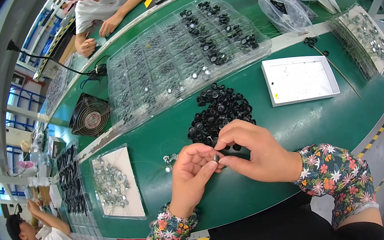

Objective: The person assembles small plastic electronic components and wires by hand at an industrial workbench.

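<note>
My left hand point(193, 173) and my right hand point(258, 152) meet over the near part of the green table. Between the fingertips of both sits a small dark round part point(216, 158) with a metallic look; its exact kind is too small to tell. The left fingers are curled with the thumb against the part, and the right thumb and forefinger pinch at it. Just beyond my hands lies a heap of small black round caps point(219, 107). Left of my left hand are a few loose silvery pieces with thin wires point(168, 162).
A shallow white box point(300, 80) stands right of the heap. Clear compartment trays point(170, 49) fill the far middle, beside a black fan point(91, 115). Boards with wired silvery pieces flank the table, left point(126, 161) and right point(367, 36). Two people point(107, 6) work nearby.
</note>
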The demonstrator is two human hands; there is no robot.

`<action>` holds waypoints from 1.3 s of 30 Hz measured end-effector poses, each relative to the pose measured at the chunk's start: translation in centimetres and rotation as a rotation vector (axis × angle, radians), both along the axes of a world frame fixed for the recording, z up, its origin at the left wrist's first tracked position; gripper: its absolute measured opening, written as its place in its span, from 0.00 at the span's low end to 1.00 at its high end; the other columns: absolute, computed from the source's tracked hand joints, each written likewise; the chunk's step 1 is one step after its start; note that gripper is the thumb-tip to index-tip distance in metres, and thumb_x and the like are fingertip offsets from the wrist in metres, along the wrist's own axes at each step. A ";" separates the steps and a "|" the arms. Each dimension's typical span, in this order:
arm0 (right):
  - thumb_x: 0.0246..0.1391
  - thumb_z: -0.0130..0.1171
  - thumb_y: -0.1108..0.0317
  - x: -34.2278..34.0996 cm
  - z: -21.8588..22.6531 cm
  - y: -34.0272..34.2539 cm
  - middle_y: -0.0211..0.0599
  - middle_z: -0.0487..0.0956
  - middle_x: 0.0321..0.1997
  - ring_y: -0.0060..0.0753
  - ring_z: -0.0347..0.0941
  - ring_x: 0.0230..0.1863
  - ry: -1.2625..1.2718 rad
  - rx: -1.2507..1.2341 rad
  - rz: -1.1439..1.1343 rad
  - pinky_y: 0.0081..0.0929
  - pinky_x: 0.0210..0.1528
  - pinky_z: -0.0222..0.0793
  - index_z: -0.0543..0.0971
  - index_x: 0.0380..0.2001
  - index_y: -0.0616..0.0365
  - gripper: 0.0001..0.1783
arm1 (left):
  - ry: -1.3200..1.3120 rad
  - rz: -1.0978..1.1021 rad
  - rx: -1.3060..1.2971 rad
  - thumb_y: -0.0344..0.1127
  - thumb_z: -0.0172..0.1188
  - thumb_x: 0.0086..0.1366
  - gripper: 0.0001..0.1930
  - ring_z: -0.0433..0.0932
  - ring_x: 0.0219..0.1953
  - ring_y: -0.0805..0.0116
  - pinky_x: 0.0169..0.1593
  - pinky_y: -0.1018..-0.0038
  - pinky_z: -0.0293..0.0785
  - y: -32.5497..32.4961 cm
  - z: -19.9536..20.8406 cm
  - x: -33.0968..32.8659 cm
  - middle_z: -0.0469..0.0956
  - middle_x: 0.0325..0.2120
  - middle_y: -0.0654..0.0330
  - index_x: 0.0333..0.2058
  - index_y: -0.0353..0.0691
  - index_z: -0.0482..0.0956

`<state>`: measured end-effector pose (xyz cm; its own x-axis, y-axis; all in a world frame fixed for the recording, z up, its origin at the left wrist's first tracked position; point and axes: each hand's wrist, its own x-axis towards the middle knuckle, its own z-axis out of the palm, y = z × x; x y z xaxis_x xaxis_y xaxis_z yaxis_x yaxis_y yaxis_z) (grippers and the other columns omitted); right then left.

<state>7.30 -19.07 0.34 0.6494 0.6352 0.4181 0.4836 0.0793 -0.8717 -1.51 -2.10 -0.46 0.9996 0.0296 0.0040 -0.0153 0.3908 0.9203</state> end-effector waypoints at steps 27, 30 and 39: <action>0.38 0.64 0.75 0.2 0.3 0.2 0.38 0.74 0.45 0.43 0.72 0.47 -0.544 0.021 -0.153 0.37 0.46 0.68 0.78 0.30 0.59 0.11 | 0.115 0.010 -0.177 0.22 0.56 0.62 0.08 0.75 0.41 0.73 0.45 0.76 0.72 -0.1 0.0 -0.2 0.77 0.38 0.58 0.41 0.35 0.74; 0.36 0.63 0.75 0.3 0.3 0.2 0.38 0.74 0.44 0.43 0.72 0.48 -0.580 0.022 -0.152 0.38 0.47 0.68 0.78 0.29 0.60 0.12 | 0.115 0.003 -0.182 0.23 0.57 0.62 0.08 0.75 0.40 0.73 0.45 0.76 0.71 -0.1 -0.1 -0.2 0.77 0.38 0.58 0.40 0.35 0.74; 0.35 0.61 0.74 0.4 0.6 0.2 0.41 0.74 0.46 0.43 0.71 0.49 -0.655 0.007 -0.140 0.41 0.49 0.68 0.77 0.31 0.64 0.14 | 0.167 0.019 -0.221 0.23 0.57 0.62 0.06 0.76 0.38 0.72 0.44 0.76 0.72 -0.2 -0.1 -0.2 0.78 0.37 0.58 0.38 0.36 0.74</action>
